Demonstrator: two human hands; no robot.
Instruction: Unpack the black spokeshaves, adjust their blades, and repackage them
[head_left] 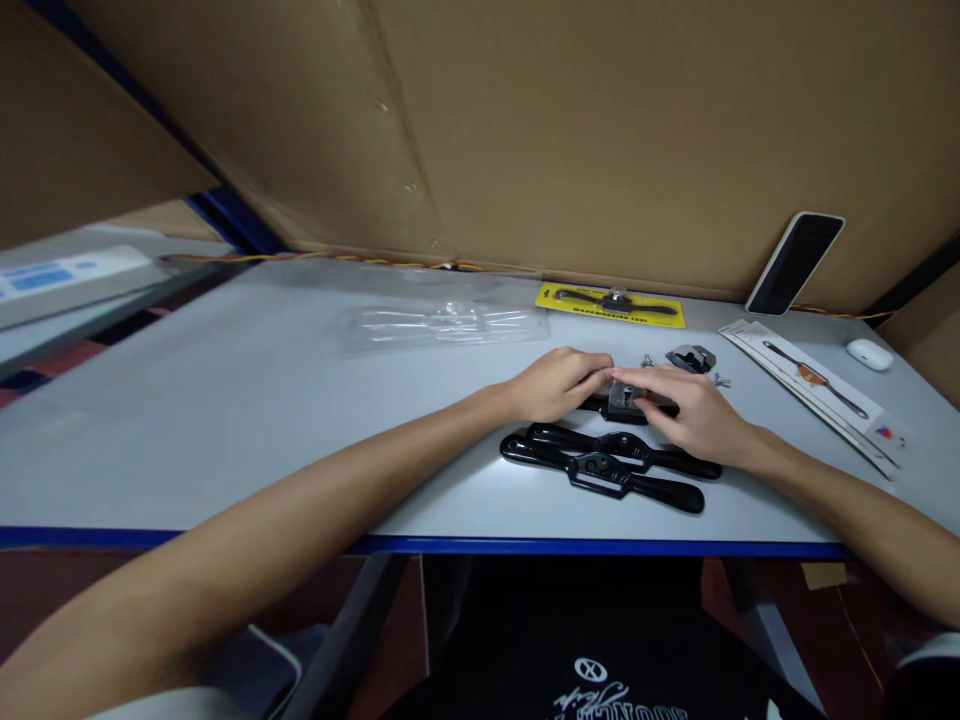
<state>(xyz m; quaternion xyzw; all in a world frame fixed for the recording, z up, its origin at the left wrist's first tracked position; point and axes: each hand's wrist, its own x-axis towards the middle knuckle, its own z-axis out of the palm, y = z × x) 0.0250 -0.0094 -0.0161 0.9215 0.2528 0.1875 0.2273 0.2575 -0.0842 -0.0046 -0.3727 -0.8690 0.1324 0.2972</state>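
Both hands meet over a black spokeshave (625, 414) with a grey metal blade plate (622, 397) at its middle. My left hand (559, 384) is closed at its left handle, thumb and fingertips pressed together near the plate. On the other side, my right hand (691, 405) curls over the right handle, its index finger and thumb by the plate; its far fingers are partly hidden. Just in front lie two more black spokeshave bodies (679, 493), side by side. Behind my right hand are loose dark metal plates (691, 358) and small screws (721, 381).
A yellow card (551, 297) and clear plastic blister packaging (450, 325) lie at the back. To the right are white printed cards (817, 385), a leaning phone (796, 265) and a small white case (869, 354). Brown panels stand behind; the table's blue edge (600, 547) is nearest me.
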